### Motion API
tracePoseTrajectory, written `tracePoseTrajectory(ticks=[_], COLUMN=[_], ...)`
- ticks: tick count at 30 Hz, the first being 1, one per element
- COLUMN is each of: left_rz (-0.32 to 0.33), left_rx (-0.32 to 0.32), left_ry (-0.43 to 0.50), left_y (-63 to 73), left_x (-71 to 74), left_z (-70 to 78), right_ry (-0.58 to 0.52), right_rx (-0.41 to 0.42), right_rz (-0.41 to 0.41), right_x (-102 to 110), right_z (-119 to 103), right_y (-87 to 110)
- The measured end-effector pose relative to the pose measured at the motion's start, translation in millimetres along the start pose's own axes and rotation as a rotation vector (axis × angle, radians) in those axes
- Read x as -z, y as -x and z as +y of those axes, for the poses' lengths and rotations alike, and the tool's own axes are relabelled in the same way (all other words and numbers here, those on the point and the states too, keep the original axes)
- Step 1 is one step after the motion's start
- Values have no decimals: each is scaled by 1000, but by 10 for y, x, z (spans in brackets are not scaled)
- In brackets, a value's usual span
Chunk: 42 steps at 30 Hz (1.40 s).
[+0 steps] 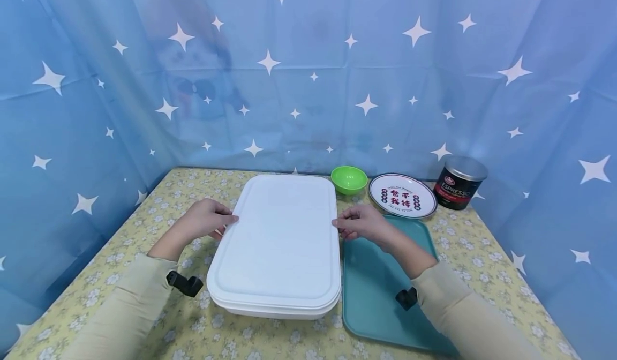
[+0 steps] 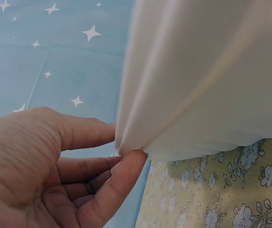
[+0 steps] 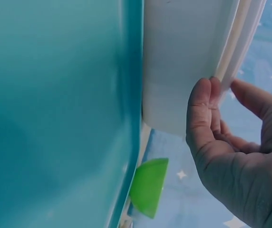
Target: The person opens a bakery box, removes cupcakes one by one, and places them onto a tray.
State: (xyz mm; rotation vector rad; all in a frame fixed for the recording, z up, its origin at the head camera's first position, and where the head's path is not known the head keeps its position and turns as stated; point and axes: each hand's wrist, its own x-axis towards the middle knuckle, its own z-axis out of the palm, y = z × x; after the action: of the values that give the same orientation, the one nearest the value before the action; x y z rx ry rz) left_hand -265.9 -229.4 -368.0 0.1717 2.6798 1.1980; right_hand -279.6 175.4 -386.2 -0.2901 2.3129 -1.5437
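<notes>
A white rectangular plastic box with a flat white lid [image 1: 281,237] stands between both hands, left of the teal tray. My left hand [image 1: 204,220] pinches the rim at its left side, thumb on top and fingertips below the edge. In the left wrist view the fingers of my left hand [image 2: 74,166] grip that rim close to the box's wall [image 2: 212,104]. At the opposite side my right hand [image 1: 363,223] pinches the rim the same way. The right wrist view has my right hand [image 3: 236,137] gripping the rim beside the box's outer wall [image 3: 188,57]. Whatever is inside the box is hidden.
A teal tray [image 1: 385,295] lies right of the box, under my right forearm. Behind it are a green bowl [image 1: 349,180], a white plate [image 1: 402,195] with red lettering and an espresso tin [image 1: 458,183]. A flowered cloth [image 1: 120,274] covers the table; a starry blue curtain [image 1: 308,38] surrounds it.
</notes>
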Motion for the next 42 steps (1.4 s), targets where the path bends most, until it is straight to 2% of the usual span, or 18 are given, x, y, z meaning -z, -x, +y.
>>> tracePoseTrajectory(ticks=[5,9,17,25,32,36,42], left_rz=[14,31,60,97,97,95,66], left_rx=[11,10,1,-1,-1,20,56], left_ry=[8,1,-18,-50,-83,-90,-84], left_y=[40,68,142,218,328,355,418], left_x=[49,108,313,571,797,975,1293], left_z=[-19,-47,-78,-128,-129,-202,-396], right_ry=[-17,-45,-58,-59,-18,4,8], right_rx=[-20,-18,6,65,83,74,30], right_rz=[18,1,-22,-52,-73,-85,-124], right_x=[-54,-95,-202,-328,-454,-584,-878], right_z=[-53,-94,-244,-444,-647,-775,-954], right_y=[-33,-66,-122,-290,-432,-533,-692])
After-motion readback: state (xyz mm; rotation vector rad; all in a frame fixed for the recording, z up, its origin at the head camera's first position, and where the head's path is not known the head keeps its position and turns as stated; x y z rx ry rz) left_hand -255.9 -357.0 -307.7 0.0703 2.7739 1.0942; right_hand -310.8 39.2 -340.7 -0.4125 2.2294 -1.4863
